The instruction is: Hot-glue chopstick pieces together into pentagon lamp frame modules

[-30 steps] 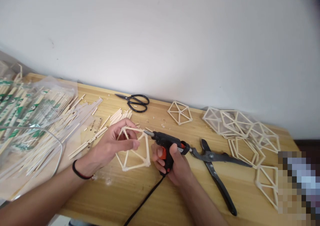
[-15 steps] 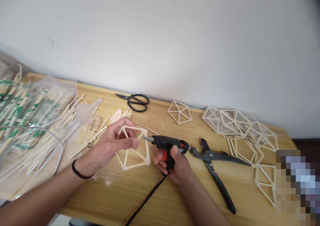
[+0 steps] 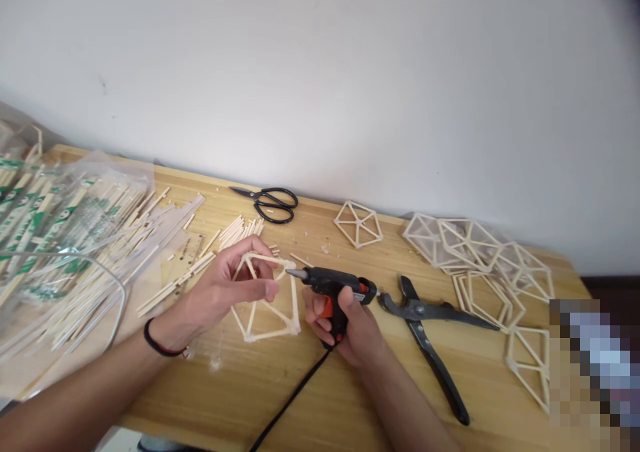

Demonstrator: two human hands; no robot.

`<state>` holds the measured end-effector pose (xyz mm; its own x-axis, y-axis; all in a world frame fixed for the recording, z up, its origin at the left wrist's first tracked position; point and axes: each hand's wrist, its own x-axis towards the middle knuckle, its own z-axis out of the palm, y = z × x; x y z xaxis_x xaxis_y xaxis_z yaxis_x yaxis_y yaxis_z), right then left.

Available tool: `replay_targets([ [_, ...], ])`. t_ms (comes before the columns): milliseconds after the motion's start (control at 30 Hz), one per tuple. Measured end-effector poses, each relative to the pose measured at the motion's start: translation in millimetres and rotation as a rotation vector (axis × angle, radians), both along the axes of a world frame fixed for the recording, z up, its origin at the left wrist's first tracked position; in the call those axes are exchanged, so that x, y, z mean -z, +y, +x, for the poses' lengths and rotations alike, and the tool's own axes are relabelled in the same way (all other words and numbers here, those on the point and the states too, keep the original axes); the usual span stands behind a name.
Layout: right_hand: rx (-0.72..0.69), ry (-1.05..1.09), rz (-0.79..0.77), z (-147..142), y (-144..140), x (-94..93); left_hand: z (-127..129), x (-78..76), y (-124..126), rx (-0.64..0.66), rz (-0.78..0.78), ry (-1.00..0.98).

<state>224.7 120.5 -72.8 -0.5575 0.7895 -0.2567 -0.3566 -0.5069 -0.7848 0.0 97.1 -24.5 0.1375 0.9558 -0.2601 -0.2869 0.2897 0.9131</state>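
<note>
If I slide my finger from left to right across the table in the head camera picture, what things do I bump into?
Chopstick packets → loose sticks → left hand holding a stick frame → glue gun in the right hand → big cutters → finished stick frames.

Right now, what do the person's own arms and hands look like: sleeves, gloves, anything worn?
Both forearms are bare, with no sleeves in view. The left hand and right hand wear no gloves, and no rings are visible. The only thing worn is a thin black band with a trace of red, around the left wrist. The right wrist carries nothing.
</note>
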Motion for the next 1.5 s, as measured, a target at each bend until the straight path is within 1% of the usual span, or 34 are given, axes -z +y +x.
replay_targets([
  [133, 0.007, 0.003, -0.007, -1.3, 2.0, -2.7, -1.1, 2.7, 1.1, 0.007, 0.018, 0.039],
  [300, 0.037, 0.06, -0.051, -1.7, 7.2, -5.2, -0.7, 4.5, 1.8, 0.013, 0.029, 0.06],
  [600, 0.004, 0.059, -0.063, -0.8, 4.3, -1.1, -1.6, 3.1, -1.5, 0.039, 0.004, 0.033],
  [1200, 0.008, 0.078, -0.044, 0.2, 4.4, 1.5, -0.3, 4.7, -1.9, 0.034, 0.005, 0.016],
  [1500, -0.001, 0.067, -0.009, 0.8, 4.6, 2.2, -1.1, 6.2, -3.1, 0.029, 0.01, 0.018],
])
